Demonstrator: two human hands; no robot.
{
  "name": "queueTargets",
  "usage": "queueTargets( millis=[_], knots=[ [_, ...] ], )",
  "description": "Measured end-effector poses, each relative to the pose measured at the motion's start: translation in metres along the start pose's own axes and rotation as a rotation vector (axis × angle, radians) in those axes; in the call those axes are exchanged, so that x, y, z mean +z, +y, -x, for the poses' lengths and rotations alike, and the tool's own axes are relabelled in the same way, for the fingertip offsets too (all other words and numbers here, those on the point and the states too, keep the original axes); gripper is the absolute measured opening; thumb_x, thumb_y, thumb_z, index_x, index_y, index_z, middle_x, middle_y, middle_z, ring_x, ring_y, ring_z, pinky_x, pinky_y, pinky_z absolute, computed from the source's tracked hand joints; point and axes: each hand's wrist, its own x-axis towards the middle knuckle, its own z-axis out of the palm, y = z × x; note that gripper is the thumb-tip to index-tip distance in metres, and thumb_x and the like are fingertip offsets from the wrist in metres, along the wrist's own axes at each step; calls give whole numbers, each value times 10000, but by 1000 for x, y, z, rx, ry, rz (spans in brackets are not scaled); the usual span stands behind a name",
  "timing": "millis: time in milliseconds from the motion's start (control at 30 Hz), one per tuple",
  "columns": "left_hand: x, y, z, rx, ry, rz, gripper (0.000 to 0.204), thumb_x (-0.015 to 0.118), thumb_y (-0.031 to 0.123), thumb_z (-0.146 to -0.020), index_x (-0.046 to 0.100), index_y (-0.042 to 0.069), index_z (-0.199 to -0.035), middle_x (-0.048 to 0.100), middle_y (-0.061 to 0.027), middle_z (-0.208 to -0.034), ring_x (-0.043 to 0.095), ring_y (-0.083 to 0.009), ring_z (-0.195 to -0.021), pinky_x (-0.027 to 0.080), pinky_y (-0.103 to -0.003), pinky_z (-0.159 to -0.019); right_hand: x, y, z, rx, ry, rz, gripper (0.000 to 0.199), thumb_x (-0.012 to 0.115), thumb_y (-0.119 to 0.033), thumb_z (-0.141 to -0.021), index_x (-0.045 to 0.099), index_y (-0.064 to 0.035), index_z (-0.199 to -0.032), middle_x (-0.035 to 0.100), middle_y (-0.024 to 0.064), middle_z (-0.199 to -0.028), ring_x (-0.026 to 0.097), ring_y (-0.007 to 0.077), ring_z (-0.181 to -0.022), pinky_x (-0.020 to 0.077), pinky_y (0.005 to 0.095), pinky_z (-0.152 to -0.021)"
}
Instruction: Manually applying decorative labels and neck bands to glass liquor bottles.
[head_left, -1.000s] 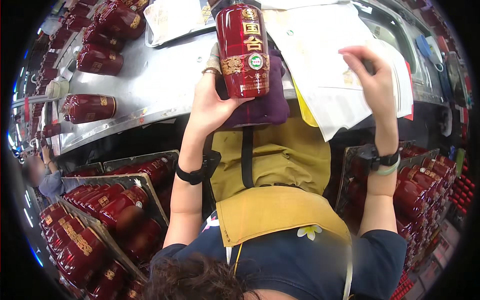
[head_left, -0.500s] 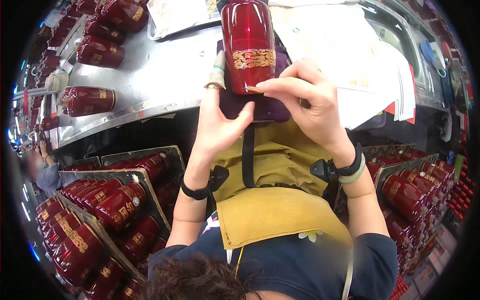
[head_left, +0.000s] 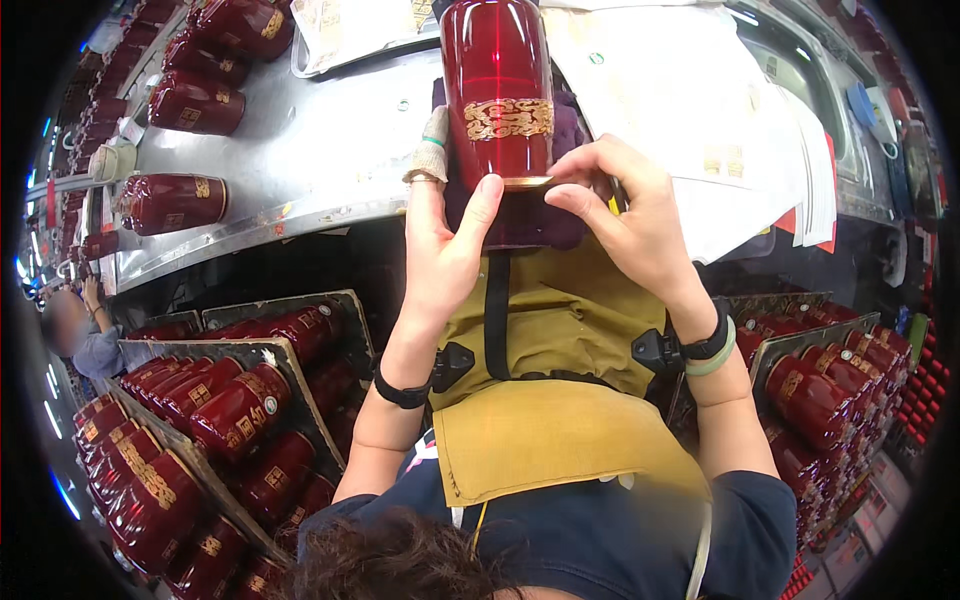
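Observation:
A glossy dark-red jar (head_left: 497,75) with a gold patterned band lies on its side on a purple cloth (head_left: 566,130) in front of me. My left hand (head_left: 445,225) steadies the jar from the left, a cloth-covered finger along its side and the thumb against its near end. A thin gold strip (head_left: 527,183) runs along that near edge, its left end by my left thumb. My right hand (head_left: 625,195) pinches the strip's right end between thumb and fingers.
White decal sheets (head_left: 680,110) cover the table at right. Several red jars (head_left: 178,203) lie on the metal table (head_left: 300,150) at left. Racks of similar jars (head_left: 240,410) flank me on both sides. A person (head_left: 85,335) is at far left.
My left thumb has moved up onto the jar's near edge. My right hand has shifted right and slightly down, and the gold strip now lies stretched across the edge.

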Motion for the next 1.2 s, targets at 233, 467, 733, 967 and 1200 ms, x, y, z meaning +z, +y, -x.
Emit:
queueTargets(
  millis=[233,467,733,967,1200],
  knots=[
    [0,1,2,-1,-24,34,697,604,46,-1014,228,-87,-1585,333,-217,-1617,359,-261,-1484,303,-395,-1221,11,-1,1,249,38,-151,182,820,-168,-872,736,-6,-872,647,21,-752,499,81,-639,413,261,-590],
    [0,-1,2,-19,-15,27,679,574,50,-1030,218,-78,-1592,344,-207,-1612,360,-252,-1481,310,-388,-1216,16,2,3,279,69,-194,175,818,-168,-877,740,-12,-859,634,-8,-725,470,59,-632,385,246,-576],
    [3,-1,3,-1,-14,33,654,558,70,-1046,230,-65,-1596,370,-190,-1597,398,-234,-1450,327,-379,-1200,21,5,5,260,100,-194,174,813,-167,-884,733,-16,-849,636,-14,-726,454,55,-618,365,249,-561],
    [3,0,4,-37,4,160,658,569,97,-1050,237,-68,-1593,394,-191,-1581,422,-232,-1431,335,-375,-1191,22,5,6,280,114,-206,168,807,-159,-887,733,-13,-850,647,-15,-731,458,56,-616,369,251,-563],
    [5,-2,4,8,-3,34,650,571,88,-1049,243,-71,-1588,410,-198,-1566,431,-234,-1423,338,-379,-1189,22,5,6,267,106,-206,152,798,-148,-891,737,-14,-854,657,-12,-735,475,57,-627,383,246,-576]
  ],
)
